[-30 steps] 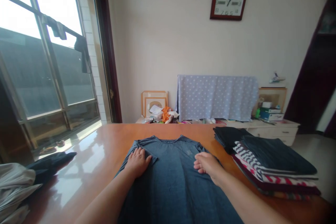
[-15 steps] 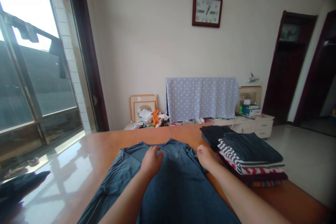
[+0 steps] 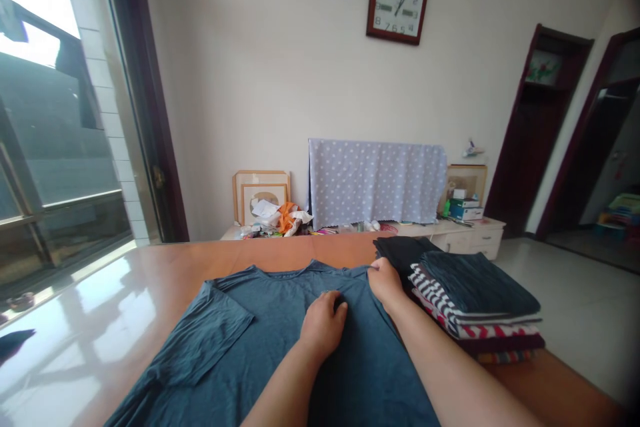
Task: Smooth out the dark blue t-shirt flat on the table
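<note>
1. The shirt [image 3: 275, 327] lies spread on the table [image 3: 170, 263], neckline away from the person; its lower end runs out of view, so the state of the hem cannot be told.
2. The right hand [image 3: 387, 285] seems to pinch the shirt's shoulder edge between thumb and fingers. If that pinch takes only a thin bit of cloth, a pull could let the edge slip or stretch the knit.
3. The left hand [image 3: 325, 323] is over the chest, fingers curled, thumb out to the side. Whether it grasps cloth or merely rests there, I cannot tell. Pressing while the other hand tugs would likely drag creases across the front.
4. The left sleeve [image 3: 215, 330] lies across the body's side, wrinkled along its length. Should the cloth beneath be shifted, the sleeve could twist or bunch.
5. The sleeve on the other side is mostly hidden by the right arm; a ruck there might go unnoticed.
6. The pile [image 3: 480, 283] of folded clothes sits just beside the right forearm, and black clothes [image 3: 407, 250] lie near the right hand. An outward sweep of that elbow could knock the layers askew, as their edges already look uneven.
7. The tabletop looks glossy, so the shirt may slide whole under a one-sided pull.
</note>
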`<state>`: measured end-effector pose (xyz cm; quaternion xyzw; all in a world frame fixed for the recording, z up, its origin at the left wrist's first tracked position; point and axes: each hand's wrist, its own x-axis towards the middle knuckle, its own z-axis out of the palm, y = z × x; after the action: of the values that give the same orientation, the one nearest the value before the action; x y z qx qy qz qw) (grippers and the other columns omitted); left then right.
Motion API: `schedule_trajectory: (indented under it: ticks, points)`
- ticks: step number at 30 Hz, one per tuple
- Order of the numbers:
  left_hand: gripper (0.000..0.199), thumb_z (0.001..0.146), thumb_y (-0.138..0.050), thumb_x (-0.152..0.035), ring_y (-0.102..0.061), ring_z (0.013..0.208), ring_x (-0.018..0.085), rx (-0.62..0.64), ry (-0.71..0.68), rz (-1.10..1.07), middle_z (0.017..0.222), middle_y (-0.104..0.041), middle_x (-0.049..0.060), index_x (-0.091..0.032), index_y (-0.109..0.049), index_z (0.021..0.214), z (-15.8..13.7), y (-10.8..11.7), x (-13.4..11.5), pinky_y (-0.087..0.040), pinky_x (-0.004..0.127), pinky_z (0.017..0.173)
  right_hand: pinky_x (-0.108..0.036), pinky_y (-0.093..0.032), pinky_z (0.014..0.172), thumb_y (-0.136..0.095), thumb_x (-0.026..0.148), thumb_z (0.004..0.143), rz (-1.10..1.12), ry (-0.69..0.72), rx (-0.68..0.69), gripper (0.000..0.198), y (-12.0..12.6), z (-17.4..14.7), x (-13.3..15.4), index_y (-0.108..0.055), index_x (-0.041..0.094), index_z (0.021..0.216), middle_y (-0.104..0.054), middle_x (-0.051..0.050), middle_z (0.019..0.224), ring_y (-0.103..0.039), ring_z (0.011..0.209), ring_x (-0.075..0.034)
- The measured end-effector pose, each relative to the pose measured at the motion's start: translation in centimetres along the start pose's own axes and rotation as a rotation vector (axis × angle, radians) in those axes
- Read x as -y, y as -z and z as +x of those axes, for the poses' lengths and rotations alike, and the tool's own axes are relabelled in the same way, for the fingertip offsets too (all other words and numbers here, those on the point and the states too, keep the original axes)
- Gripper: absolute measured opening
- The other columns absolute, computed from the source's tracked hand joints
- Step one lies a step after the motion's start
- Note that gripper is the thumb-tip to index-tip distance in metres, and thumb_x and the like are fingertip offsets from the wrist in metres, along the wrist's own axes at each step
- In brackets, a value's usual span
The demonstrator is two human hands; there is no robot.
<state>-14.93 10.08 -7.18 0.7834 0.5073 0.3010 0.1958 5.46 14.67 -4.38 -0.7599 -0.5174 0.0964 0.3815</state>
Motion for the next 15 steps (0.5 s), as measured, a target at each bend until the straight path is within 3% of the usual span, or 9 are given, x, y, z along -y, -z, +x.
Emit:
schedule_trajectory:
  ticks: [5,8,13,15]
  points:
    - [0.049,0.088,-0.057,-0.046,-0.049,0.138,0.03,0.069,-0.037,0.158,0.145,-0.059,0.011,-0.022,-0.066,0.13,-0.3,-0.3,-0.5,-0.035,0.041,0.118,-0.032,-0.047,0.097,-0.054,0.02,0.084,0.116,0.035,-0.073,0.04,0.9,0.6,0.4,-0.062,0.021,0.123,-0.067,-0.01,0.126,-0.063,0.115,-0.024]
    - [0.048,0.087,-0.057,-0.045,-0.047,0.139,0.032,0.078,-0.053,0.193,0.149,-0.055,0.011,-0.023,-0.067,0.129,-0.5,-0.3,-0.7,-0.034,0.043,0.118,-0.033,-0.047,0.1,-0.056,0.018,0.082,0.154,0.103,-0.06,0.046,1.8,-0.2,1.4,-0.062,0.021,0.127,-0.067,-0.01,0.126,-0.063,0.116,-0.024]
    - [0.04,0.088,-0.055,-0.041,-0.055,0.127,0.031,0.076,-0.085,0.232,0.134,-0.064,0.013,-0.021,-0.07,0.119,-0.6,0.1,-1.1,-0.039,0.042,0.111,-0.027,-0.054,0.078,-0.057,0.03,0.087,0.426,0.323,0.288,0.047,2.5,-2.5,3.2,-0.061,0.021,0.133,-0.076,-0.004,0.097,-0.071,0.086,-0.018]
    - [0.033,0.087,-0.054,-0.037,-0.058,0.121,0.03,0.072,-0.086,0.261,0.126,-0.067,0.013,-0.02,-0.071,0.109,-0.6,0.2,-1.2,-0.041,0.041,0.108,-0.025,-0.053,0.073,-0.052,0.031,0.089,0.449,0.313,0.309,0.043,2.5,-2.9,3.1,-0.061,0.02,0.13,-0.076,-0.005,0.097,-0.071,0.083,-0.017]
